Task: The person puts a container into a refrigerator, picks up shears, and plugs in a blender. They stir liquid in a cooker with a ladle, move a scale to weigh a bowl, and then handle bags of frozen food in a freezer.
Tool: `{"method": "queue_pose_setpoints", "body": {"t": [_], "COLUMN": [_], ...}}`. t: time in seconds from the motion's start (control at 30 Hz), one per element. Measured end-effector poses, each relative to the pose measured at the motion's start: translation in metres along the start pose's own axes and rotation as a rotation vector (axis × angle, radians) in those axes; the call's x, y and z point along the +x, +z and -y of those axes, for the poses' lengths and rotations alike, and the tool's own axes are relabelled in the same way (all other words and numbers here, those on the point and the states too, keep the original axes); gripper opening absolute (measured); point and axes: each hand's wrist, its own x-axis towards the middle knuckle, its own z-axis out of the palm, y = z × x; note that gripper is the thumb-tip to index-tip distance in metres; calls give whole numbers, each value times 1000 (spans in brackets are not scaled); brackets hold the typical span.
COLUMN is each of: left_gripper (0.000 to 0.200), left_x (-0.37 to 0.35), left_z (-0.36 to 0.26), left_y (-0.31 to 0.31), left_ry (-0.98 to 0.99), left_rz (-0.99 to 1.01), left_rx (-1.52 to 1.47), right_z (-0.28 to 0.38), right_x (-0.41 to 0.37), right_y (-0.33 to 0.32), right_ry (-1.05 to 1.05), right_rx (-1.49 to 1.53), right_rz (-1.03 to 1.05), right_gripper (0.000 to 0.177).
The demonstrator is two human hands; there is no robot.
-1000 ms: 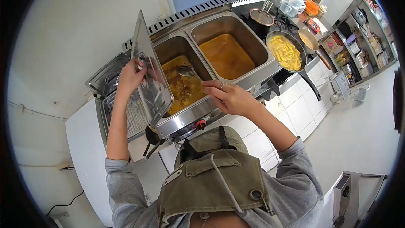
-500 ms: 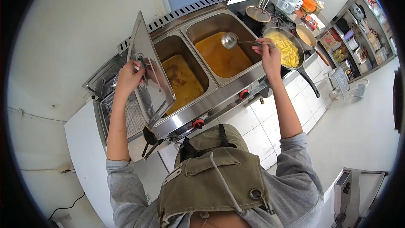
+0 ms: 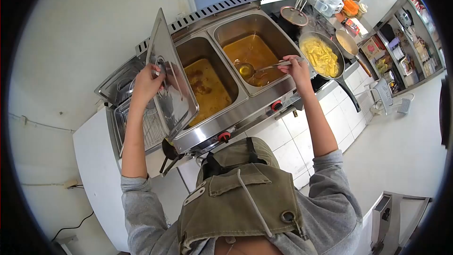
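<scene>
My left hand (image 3: pixel 148 85) grips the handle of a metal lid (image 3: pixel 181 97), holding it tilted upright at the left side of the left vat (image 3: pixel 207 85). That vat contains brownish liquid with darker patches. In my right hand (image 3: pixel 296 70) is the handle of a metal ladle (image 3: pixel 246 70), its bowl low over or in the amber liquid (image 3: pixel 250 47) of the right vat. Yellow liquid shows in the bowl. To the right of my right hand, a dark frying pan (image 3: pixel 339 74) holds yellow strips of food (image 3: pixel 321 56).
Behind the frying pan stands a lidded pot (image 3: pixel 293 16), and a smaller pan (image 3: pixel 348 42) is to its right. A wire rack (image 3: pixel 148 127) lies left of the vats. Red knobs (image 3: pixel 223 137) line the fryer's front. Stocked shelves (image 3: pixel 406 42) stand at far right.
The ladle has come down from above the right vat to its liquid, its bowl moving toward the near left. My left hand still holds the lid in about the same place.
</scene>
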Motion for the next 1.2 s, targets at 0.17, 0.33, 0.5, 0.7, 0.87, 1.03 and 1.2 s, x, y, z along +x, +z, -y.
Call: {"method": "queue_pose_setpoints", "body": {"t": [0.17, 0.33, 0.5, 0.7, 0.87, 1.03, 1.2], "left_gripper": [18, 18, 16, 15, 15, 14, 15], "left_x": [-1, -1, -1, -1, -2, -1, 1], "left_z": [-2, -2, -4, -6, -6, -6, -5], "left_y": [-1, 1, 4, 5, 5, 5, 7], "left_ry": [-11, 5, 5, -8, -10, -10, -16], "left_rz": [16, 10, 29, 54, 50, 50, 41], "left_rx": [-4, 9, -5, -6, -11, -22, -24], "right_z": [27, 69, 96, 82, 53, 52, 64], "right_x": [-12, -15, -25, -59, -96, -114, -73], "right_y": [3, 15, 40, 89, 116, 104, 79], "right_ry": [-29, -138, -207, -321, -631, -1057, -508], "right_rx": [46, 17, -30, -35, -506, -895, -113], "right_rz": [21, 20, 110, 212, 384, 641, 142], "right_gripper": [24, 26, 25, 18, 12, 23, 15]}}
